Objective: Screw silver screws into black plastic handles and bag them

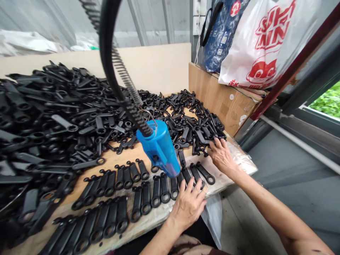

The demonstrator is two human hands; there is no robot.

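Observation:
My left hand (189,199) lies palm down at the table's front edge, fingers spread, their tips touching a row of black ring-ended levers (165,187). Each lever has a ring at one end and a small knob at the other. Farther right, my right hand (221,156) reaches to the near edge of a heap of smaller black parts (198,131). Its fingers are stretched out and slightly apart over them; what lies under the fingertips is partly hidden. Between the hands lies a slanted black lever (205,173). A second row of levers (105,182) lies farther back.
A blue cylindrical tool (159,147) hangs over the rows from a black cable and spring. A large heap of black levers (53,102) covers the left side. At the back right, a cardboard box (212,94) carries a white plastic bag (255,46) and a blue bag (224,35).

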